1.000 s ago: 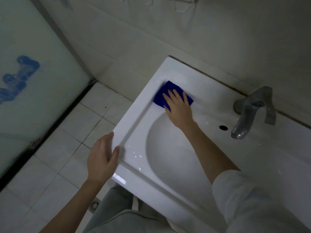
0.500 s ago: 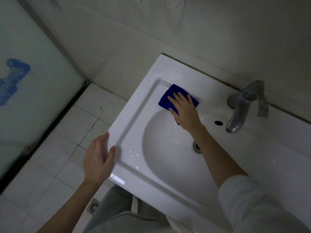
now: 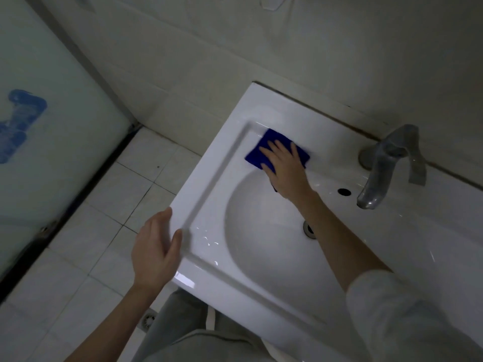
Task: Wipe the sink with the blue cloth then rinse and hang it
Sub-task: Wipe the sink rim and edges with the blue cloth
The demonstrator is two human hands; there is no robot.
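A white sink [image 3: 209, 178] fills the middle and right of the head view. A folded blue cloth [image 3: 257, 152] lies flat on the sink's ledge behind the basin, toward its back left corner. My right hand [image 3: 287, 168] presses on the cloth with straight, spread fingers and covers its right half. My left hand [image 3: 156, 246] rests against the sink's front left corner, fingers straight along the edge, thumb on the rim. It holds nothing.
A grey metal tap [image 3: 386, 165] stands at the sink's back, with an overflow hole [image 3: 343, 191] beside it and the drain [image 3: 309, 228] partly behind my forearm. Water drops lie on the front left ledge. A tiled floor and a frosted glass door [image 3: 52, 142] are to the left.
My right hand has slid the cloth along the back ledge, first rightward, then a little back left. My left hand has stayed at the sink's corner.
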